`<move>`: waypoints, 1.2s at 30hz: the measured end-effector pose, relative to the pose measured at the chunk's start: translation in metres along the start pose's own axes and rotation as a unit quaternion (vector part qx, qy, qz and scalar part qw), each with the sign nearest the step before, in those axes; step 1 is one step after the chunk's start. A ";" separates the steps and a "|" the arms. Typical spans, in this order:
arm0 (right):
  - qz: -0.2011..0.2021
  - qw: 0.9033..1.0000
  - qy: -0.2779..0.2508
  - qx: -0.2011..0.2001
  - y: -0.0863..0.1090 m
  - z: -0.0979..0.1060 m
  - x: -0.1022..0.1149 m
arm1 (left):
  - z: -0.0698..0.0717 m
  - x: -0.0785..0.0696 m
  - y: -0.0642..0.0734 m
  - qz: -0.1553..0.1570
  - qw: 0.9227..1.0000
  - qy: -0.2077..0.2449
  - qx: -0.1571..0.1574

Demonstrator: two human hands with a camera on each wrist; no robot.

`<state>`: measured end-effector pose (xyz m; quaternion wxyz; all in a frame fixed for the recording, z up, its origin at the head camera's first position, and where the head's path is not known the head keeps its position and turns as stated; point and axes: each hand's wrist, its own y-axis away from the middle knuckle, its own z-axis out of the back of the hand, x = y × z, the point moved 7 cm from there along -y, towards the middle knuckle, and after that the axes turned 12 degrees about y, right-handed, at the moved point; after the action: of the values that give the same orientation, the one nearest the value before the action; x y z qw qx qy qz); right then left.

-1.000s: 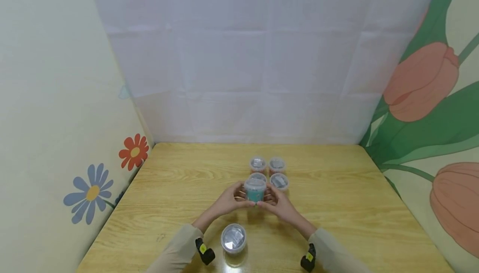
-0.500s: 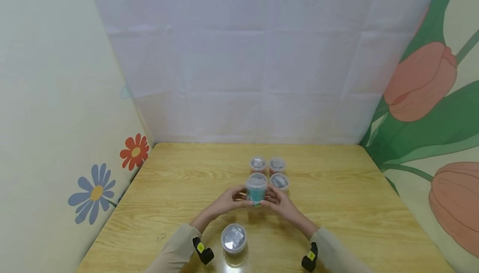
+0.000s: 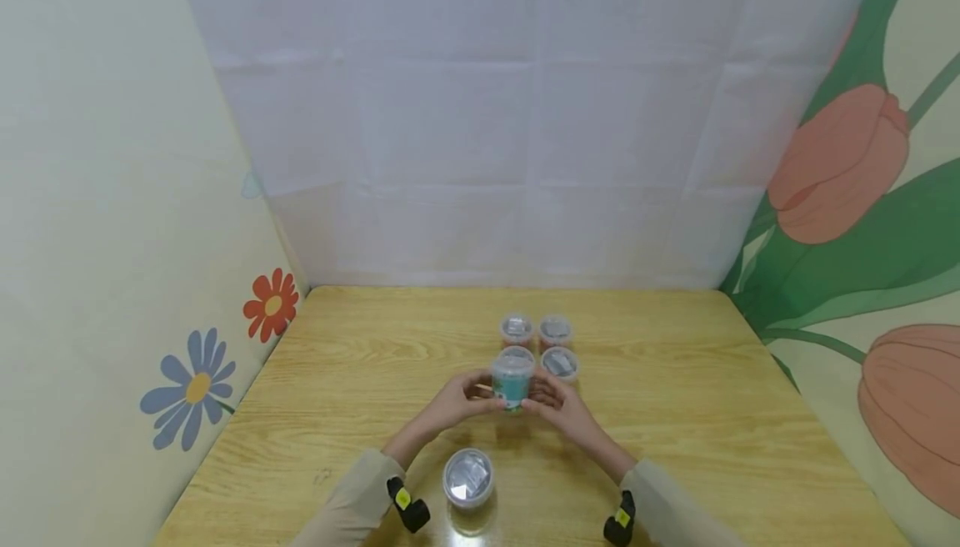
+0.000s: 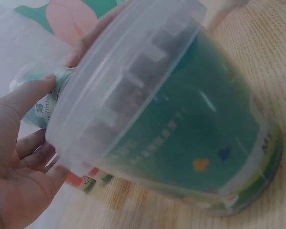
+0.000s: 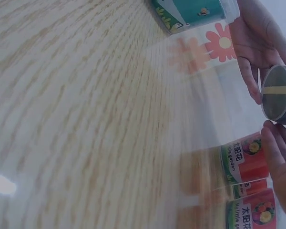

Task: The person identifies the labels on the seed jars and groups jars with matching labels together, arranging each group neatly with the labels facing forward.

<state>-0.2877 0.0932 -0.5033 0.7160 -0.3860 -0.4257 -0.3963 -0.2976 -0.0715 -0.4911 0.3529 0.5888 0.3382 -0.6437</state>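
A small plastic tub (image 3: 512,388) with a teal label and clear lid is held between both hands, in front of a cluster of similar tubs. The left hand (image 3: 453,401) grips its left side and the right hand (image 3: 562,403) its right, thumbs toward the person. In the right wrist view the bottom of the held tub (image 5: 277,93) shows, raised off the table. The left wrist view has the left hand (image 4: 24,157) behind a large, close teal tub (image 4: 181,124). That same tub (image 3: 468,478) stands upright near the left wrist in the head view.
On the wooden table (image 3: 675,414), a back-left tub (image 3: 517,328), back-right tub (image 3: 556,330) and front-right tub (image 3: 559,362) stand close together; another tub (image 3: 517,353) is partly hidden behind the held one. Red labels (image 5: 245,157) show in the right wrist view. A white sheet (image 3: 525,155) hangs behind.
Both hands stay round the tub, which has tipped slightly so more of its label faces the head camera. The standing tubs have not moved.
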 end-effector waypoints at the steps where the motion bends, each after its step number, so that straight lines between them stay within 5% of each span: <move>1: 0.003 1.000 0.006 -0.009 0.000 0.001 0.000 | -0.001 -0.004 0.002 -0.001 1.000 -0.001 -0.004; 8: -0.002 0.997 0.030 -0.065 -0.002 0.004 0.003 | -0.001 -0.011 0.004 0.003 0.999 -0.014 -0.040; 18: -0.036 0.996 0.041 -0.068 0.004 0.005 0.031 | -0.006 -0.021 0.006 -0.019 0.999 -0.021 -0.046; 25: -0.038 0.996 0.029 -0.072 -0.003 0.005 -0.002 | -0.002 -0.001 -0.003 -0.021 0.999 -0.016 -0.042; 36: -0.047 0.997 0.017 -0.061 -0.002 0.008 -0.011 | 0.008 0.016 -0.008 -0.024 1.000 0.016 -0.010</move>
<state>-0.2957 0.1026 -0.5103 0.6789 -0.4020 -0.4063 -0.4609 -0.3096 -0.0755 -0.5063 0.3380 0.5875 0.3643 -0.6386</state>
